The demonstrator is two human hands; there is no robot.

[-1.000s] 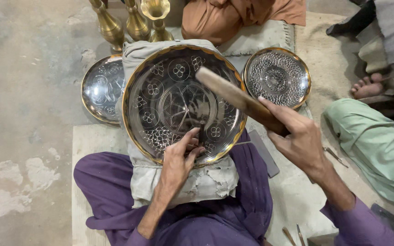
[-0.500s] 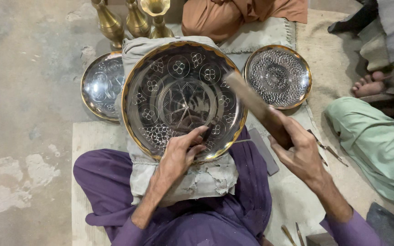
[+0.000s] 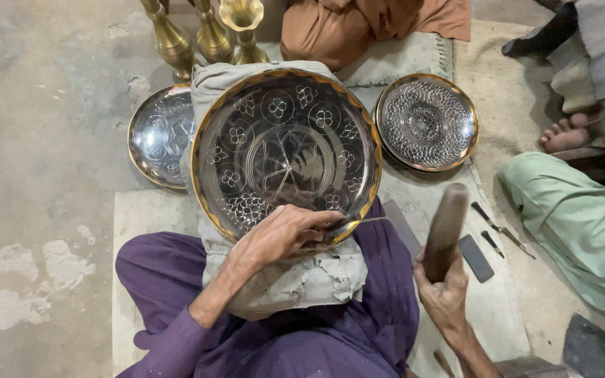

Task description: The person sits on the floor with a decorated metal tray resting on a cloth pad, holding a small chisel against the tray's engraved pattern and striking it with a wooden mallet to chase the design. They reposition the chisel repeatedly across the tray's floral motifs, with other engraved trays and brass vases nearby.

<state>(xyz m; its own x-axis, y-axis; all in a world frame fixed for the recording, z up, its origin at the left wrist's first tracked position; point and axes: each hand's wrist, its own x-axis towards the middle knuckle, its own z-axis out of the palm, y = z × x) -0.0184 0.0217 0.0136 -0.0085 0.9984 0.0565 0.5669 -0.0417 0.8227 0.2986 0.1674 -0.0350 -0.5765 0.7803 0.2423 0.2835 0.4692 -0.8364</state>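
At far left a smaller round engraved metal plate with a gold rim (image 3: 157,134) lies on the floor, partly tucked under the large round engraved metal tray with a gold rim (image 3: 285,150), which rests on a grey cloth-wrapped cushion (image 3: 295,280) in the person's lap. The left hand (image 3: 281,234) lies on the tray's near edge, fingers pinched together around a thin metal chisel (image 3: 355,224) whose long axis runs roughly left to right, its free end pointing right. Three brass vases (image 3: 204,35) stand beyond the tray. Further right sits another densely patterned round metal plate (image 3: 426,122). The right hand (image 3: 442,290) is clamped around a dark wooden mallet (image 3: 446,227), held nearly upright, well apart from the chisel. Small dark tools (image 3: 495,227) lie just beside it on the mat.
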